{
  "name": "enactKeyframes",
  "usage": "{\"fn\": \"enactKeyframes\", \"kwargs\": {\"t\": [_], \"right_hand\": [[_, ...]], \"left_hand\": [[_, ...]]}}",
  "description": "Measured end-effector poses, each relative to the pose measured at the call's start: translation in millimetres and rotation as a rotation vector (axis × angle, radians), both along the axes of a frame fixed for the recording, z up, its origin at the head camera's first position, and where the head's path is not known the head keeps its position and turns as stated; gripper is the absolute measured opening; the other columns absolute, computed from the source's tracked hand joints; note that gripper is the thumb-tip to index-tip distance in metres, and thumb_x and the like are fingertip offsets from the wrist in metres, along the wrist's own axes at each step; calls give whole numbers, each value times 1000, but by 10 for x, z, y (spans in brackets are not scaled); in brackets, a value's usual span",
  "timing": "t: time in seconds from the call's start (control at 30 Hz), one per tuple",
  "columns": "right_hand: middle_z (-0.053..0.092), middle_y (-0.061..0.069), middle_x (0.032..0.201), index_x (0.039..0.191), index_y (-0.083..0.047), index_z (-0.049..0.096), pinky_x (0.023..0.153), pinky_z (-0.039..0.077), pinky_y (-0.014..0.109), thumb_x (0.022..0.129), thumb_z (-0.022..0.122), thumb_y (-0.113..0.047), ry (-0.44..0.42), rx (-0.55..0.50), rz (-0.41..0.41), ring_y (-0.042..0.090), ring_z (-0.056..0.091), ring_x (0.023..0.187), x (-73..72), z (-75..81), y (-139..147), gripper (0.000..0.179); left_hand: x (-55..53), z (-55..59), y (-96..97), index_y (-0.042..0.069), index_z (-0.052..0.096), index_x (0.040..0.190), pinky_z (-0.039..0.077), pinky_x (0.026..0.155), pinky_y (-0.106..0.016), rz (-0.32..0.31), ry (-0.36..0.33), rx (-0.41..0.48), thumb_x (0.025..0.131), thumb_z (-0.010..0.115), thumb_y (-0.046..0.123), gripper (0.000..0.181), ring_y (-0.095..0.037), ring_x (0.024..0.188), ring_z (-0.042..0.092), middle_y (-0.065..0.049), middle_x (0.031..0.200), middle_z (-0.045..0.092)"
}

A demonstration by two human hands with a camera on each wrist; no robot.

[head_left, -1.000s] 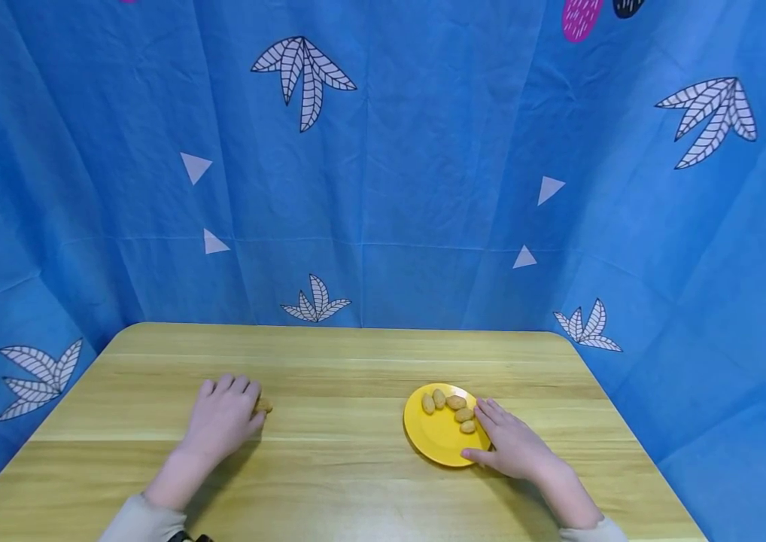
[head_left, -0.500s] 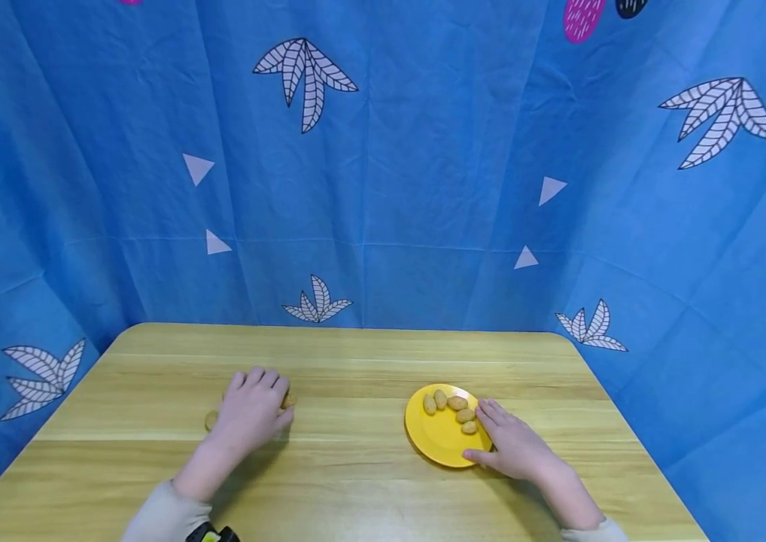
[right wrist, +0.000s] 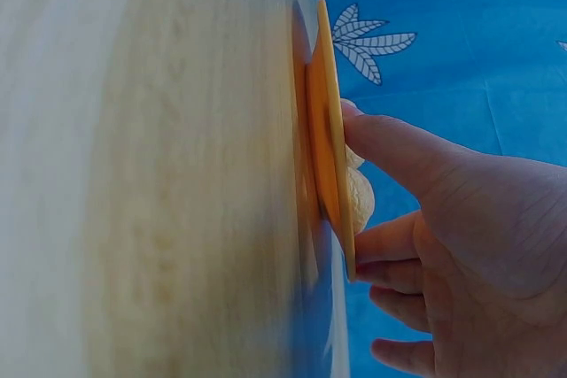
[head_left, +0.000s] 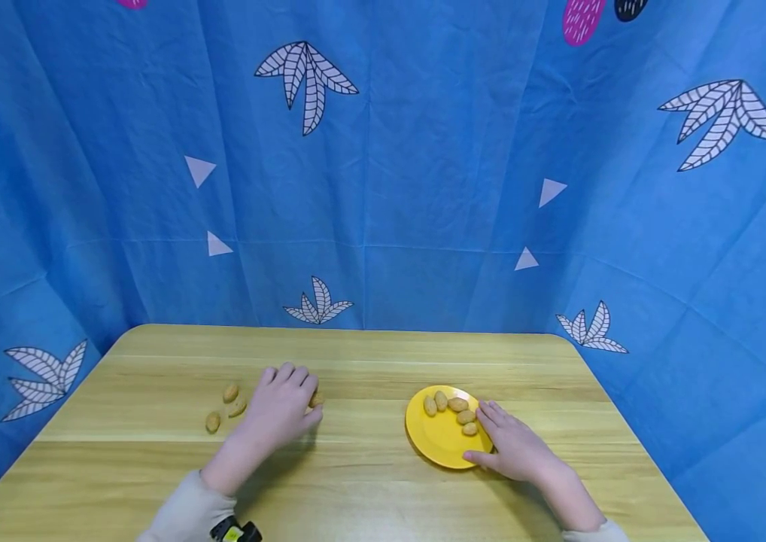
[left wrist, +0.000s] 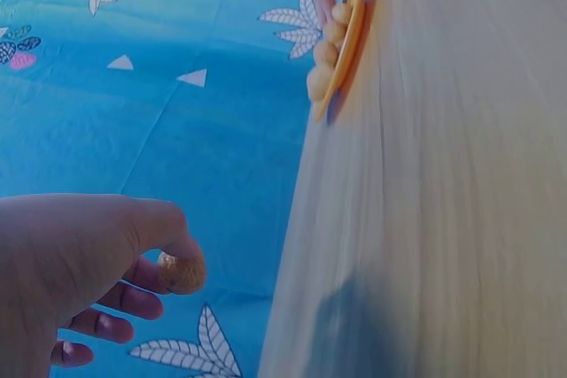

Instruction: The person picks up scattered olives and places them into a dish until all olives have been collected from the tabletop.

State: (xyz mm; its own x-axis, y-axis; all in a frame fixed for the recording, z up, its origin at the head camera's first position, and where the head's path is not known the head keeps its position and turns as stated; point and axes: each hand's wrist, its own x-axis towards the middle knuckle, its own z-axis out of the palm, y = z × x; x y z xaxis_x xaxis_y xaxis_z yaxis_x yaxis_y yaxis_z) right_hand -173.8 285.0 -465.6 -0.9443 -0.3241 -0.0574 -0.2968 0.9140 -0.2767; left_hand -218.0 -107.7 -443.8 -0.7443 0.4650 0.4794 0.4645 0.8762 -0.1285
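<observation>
My left hand [head_left: 279,410] is above the left-middle of the table, pinching an unshelled peanut [left wrist: 182,273] between thumb and fingers. In the head view the same peanut [head_left: 316,399] peeks out past the fingertips. To the right, my right hand [head_left: 517,446] rests on the edge of a yellow plate [head_left: 439,449], fingers spread and fairly straight. Several peanuts [head_left: 458,404] lie along the plate's far and right side. In the right wrist view, the thumb lies over the plate's rim [right wrist: 330,86] and the fingers touch it lower down.
Left of my left hand, three loose peanuts [head_left: 213,421] lie on the wooden table [head_left: 356,497]. A blue patterned curtain [head_left: 424,150] hangs behind the table and along its sides. A dark band [head_left: 234,529] circles my left wrist.
My left hand has moved right with the peanut, uncovering the three loose ones behind it. The right hand and the plate have stayed in place.
</observation>
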Motion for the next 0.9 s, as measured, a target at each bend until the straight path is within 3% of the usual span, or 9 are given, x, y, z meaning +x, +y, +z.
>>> {"fn": "enactKeyframes", "kwargs": {"t": [0.17,0.53,0.9], "right_hand": [[33,25,154,143,7,40,113,28,57,87,64,-53,-3,1,-7,42,29,144,-9,-18,4,85],[31,24,155,145,6,38,114,26,58,88,64,-52,-23,-12,-13,42,26,145,-22,-18,1,85],[32,25,155,144,6,39,114,27,57,88,64,-52,-8,4,-10,42,27,145,-34,-46,16,85]], "left_hand": [[-2,44,125,15,59,83,37,77,-40,-46,-4,8,80,69,36,24,-22,86,51,-2,89,61],[-2,134,419,17,59,81,34,74,-35,-129,67,-17,81,70,38,24,-20,82,48,0,86,62],[-28,168,726,22,49,75,27,73,-31,-178,39,-29,83,69,40,28,-16,79,40,6,79,51]]}}
